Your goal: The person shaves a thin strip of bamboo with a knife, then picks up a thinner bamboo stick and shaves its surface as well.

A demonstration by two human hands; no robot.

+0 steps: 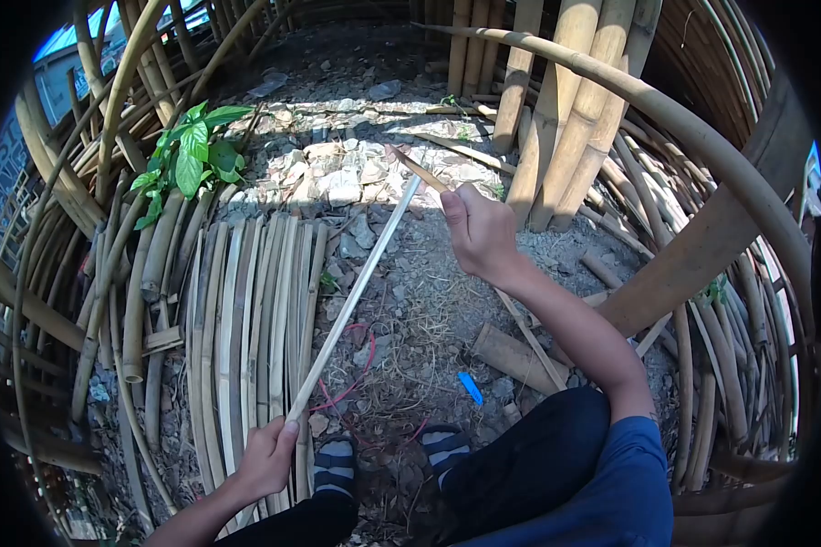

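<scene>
My left hand is closed around the lower end of a long, pale bamboo strip, which slants up and away to the right. Ahead of me, my right hand grips a knife with a narrow brownish blade pointing up and left. The blade overlaps the strip's far end in this view. Most of the knife's handle is hidden in my fist. Beside my left hand lies a row of split bamboo strips on the ground.
A leafy green plant grows at the left. Bamboo poles stand at the back right, and a bent pole arches across the right side. A short bamboo piece, blue scrap and pink string lie near my feet.
</scene>
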